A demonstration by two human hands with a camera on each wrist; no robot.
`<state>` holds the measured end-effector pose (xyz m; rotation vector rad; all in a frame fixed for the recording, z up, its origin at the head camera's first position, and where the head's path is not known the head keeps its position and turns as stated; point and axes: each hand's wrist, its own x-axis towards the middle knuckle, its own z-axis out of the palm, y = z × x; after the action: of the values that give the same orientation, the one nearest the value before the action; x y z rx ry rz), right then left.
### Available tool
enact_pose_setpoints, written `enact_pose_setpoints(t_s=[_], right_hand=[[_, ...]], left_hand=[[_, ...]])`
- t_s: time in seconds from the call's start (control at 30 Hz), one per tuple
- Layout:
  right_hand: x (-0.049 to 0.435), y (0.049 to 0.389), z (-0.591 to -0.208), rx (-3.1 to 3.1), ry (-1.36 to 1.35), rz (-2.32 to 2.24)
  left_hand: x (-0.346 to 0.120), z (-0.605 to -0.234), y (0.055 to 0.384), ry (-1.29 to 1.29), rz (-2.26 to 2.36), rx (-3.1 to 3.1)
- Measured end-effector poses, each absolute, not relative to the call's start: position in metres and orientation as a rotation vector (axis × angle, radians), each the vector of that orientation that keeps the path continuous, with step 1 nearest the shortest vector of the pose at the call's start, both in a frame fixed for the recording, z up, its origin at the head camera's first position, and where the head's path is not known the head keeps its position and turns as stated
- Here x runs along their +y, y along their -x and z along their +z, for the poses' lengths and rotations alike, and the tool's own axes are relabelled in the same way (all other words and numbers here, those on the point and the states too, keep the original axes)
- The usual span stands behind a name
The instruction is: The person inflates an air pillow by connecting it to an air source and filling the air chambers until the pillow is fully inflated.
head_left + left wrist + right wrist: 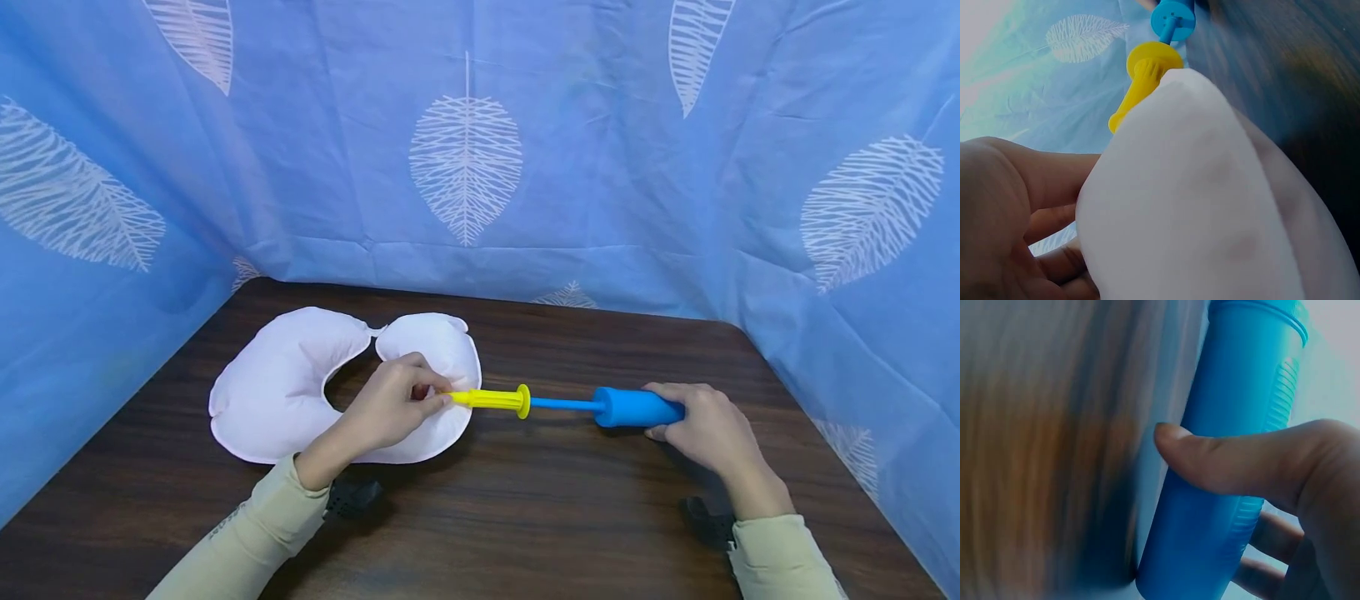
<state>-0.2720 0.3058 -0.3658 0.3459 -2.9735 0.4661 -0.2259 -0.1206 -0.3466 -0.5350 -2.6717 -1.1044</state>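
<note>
A white U-shaped neck pillow (270,400) lies puffed up on the dark wooden table, its opening at the far side. My left hand (393,402) is over its right arm, thumb and fingers pinching at the pillow where the nozzle tip meets it; the pillow hides the fingertips in the left wrist view. A hand air pump (637,408) stretches rightward from there, with a yellow ribbed, flanged nozzle end (495,400) and a blue rod drawn out of its blue barrel. My right hand (708,425) grips that barrel, thumb across it in the right wrist view.
Blue cloth (600,167) with white leaf prints surrounds the table (562,533) at the back and both sides. Dark wrist-worn devices (352,498) sit below both wrists, by the light sleeves.
</note>
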Motion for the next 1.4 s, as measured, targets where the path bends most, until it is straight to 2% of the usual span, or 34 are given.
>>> enact_pose_setpoints(t_s=[0.37,0.57,0.87,1.4], right_hand=[[0.234,0.258,-0.366,-2.843,-0.599,0.428],[0.221,0.253,-0.369,-2.822,-0.603,0.396],[0.235,0.253,-0.367,-2.875,-0.559,0.409],[0.307,0.272,-0.362,-3.035,-0.276,0.445]], left_hand=[[-0.120,-0.346,0.225,0.549,-1.070,-2.667],[-0.119,-0.346,0.224,0.547,-1.026,-2.679],[-0.117,-0.345,0.222,0.578,-0.963,-2.705],[-0.117,-0.344,0.221,0.601,-0.963,-2.698]])
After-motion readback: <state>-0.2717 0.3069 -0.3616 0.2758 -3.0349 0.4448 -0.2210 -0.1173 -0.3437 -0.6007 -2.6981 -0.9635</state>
